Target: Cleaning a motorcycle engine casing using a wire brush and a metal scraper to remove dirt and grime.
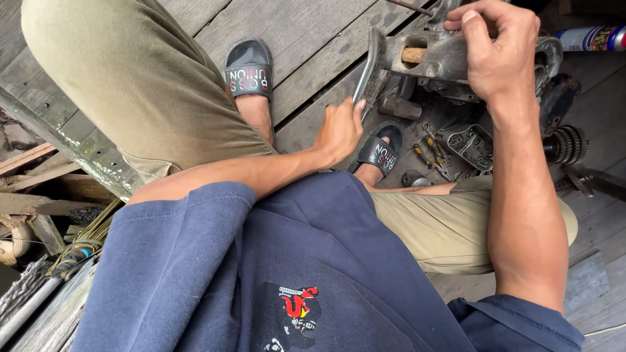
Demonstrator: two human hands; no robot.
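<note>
Left hand (pixel 339 133) is wrapped around the lower end of a flat metal bar (pixel 372 68), thumb up along its edge, and the bar runs up and away to the grimy metal engine part (pixel 433 55) at the top of the view. Right hand (pixel 495 45) sits on top of that part, fingers curled over it and pressing down (whether it truly grips or just rests, I cannot tell). A wooden peg (pixel 412 55) shows through an opening in the part, just left of the right hand. Below, on the dark wooden planks (pixel 306 39), lie a hammer head (pixel 399 106), yellow-handled pliers (pixel 432 153) and an open metal casing (pixel 473 145). A gear cluster (pixel 566 145) sits off to the right. Both feet wear black slide sandals (pixel 248 68), one close beside the left hand.
</note>
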